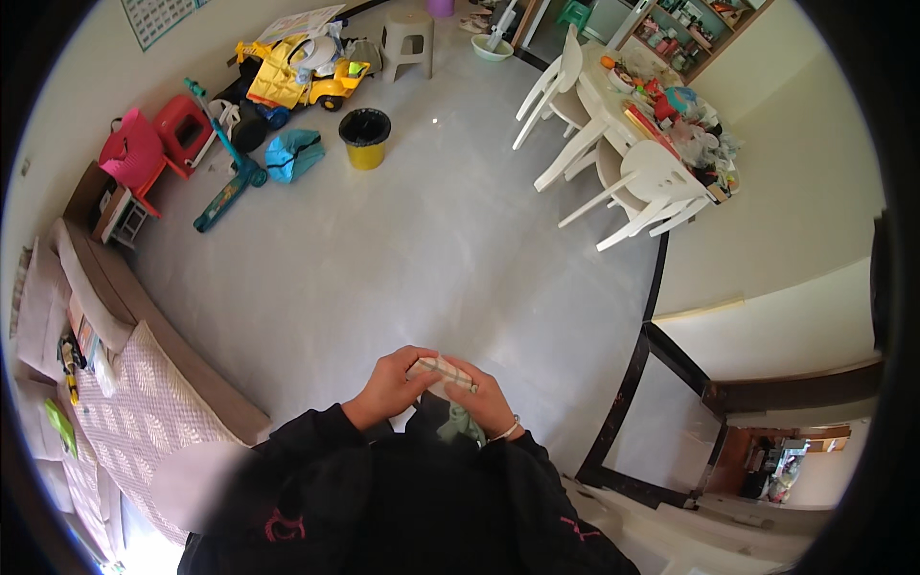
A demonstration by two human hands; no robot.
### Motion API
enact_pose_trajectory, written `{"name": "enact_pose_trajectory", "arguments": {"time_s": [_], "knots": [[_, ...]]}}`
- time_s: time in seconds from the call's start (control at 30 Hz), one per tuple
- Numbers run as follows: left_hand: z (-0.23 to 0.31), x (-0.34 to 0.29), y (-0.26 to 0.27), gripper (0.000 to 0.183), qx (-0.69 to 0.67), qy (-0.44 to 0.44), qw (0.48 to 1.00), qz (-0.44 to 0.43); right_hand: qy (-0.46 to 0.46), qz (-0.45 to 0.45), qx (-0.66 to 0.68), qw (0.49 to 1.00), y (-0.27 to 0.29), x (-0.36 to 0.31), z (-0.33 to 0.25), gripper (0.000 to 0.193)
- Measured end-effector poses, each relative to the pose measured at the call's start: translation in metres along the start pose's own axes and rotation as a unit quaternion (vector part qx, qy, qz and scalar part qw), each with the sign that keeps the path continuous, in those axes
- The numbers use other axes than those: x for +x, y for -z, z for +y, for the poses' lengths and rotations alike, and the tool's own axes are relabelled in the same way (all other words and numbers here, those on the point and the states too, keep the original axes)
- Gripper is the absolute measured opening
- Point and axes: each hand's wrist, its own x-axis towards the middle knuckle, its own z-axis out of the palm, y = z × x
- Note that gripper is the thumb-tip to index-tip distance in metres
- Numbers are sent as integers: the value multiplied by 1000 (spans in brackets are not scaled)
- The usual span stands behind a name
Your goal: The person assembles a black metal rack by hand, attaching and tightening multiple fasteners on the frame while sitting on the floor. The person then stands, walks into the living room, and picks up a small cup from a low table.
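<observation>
Both hands meet close to the chest, black sleeves coming in from the lower edge. Left hand [391, 386] and right hand [489, 401] have their fingers clamped together on a small folded cloth [442, 370], pale beige with faint checks, held between them; a grey-green piece of soft fabric [460, 422] hangs under the right hand.

Below lies a smooth, pale grey floor [402, 259], glossy, with a small glint of light. At the left a brown-edged sofa [144, 383] carries quilted, patterned cushions. To the right, a dark-framed threshold [628, 383] and cream walls.

Farther out: a round black-and-yellow bin [365, 137], a crumpled teal bag [292, 154] just beside it, a yellow toy truck [302, 67], a pink basket [131, 153], a white plastic stool [407, 40]. Far right, white plastic chairs [632, 187] stand around a cluttered counter [661, 105].
</observation>
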Motion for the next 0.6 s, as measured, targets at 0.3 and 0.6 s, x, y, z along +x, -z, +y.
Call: {"name": "enact_pose_trajectory", "arguments": {"time_s": [0.3, 0.6], "knots": [[26, 150, 15, 14, -34, 68, 986, 149, 21, -41, 63, 997, 69, 162, -57, 32], [21, 264, 106, 16, -122, 71, 959, 244, 49, -68, -110, 990, 58, 328, -113, 25]]}}
